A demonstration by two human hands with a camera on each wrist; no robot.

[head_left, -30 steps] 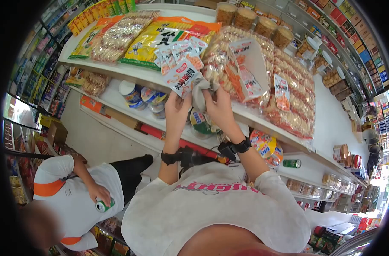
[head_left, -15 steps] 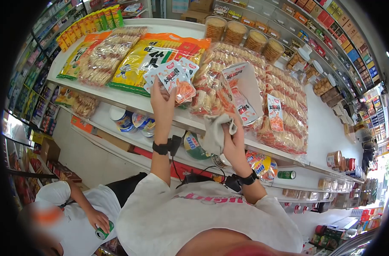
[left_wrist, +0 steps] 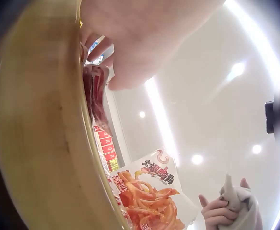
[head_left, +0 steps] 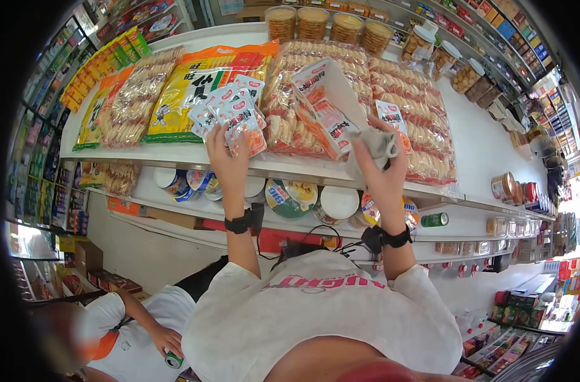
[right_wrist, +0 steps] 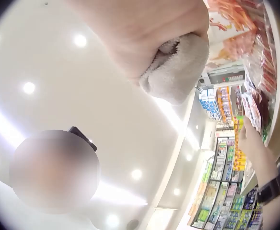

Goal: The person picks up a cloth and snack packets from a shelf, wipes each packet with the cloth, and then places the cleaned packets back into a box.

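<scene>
My left hand [head_left: 228, 159] rests its spread fingers on the lower edge of a small pile of white and orange snack packets [head_left: 229, 113], which lies on a yellow bag [head_left: 178, 111] and its neighbouring bag. In the left wrist view the fingers reach down over reddish packet edges [left_wrist: 97, 91]. With my right hand [head_left: 386, 175] I grip a crumpled grey cloth [head_left: 374, 146] beside the open white carton [head_left: 349, 95]. The carton leans on clear bags of round crackers [head_left: 407, 86] and holds similar packets. Bunched cloth also pokes out from under the palm in the right wrist view.
A single snack packet [head_left: 395, 118] lies right of the carton. Clear tubs [head_left: 347, 30] line the shelf's back. Below the shelf edge [head_left: 290, 170] stand noodle bowls [head_left: 291, 198] and a green can [head_left: 435, 219]. Another person [head_left: 143, 325] at lower left holds a can.
One second ago both hands were together, at a packet and the cloth. The left hand has brought that packet to the pile; the right has moved rightward with the cloth to the carton.
</scene>
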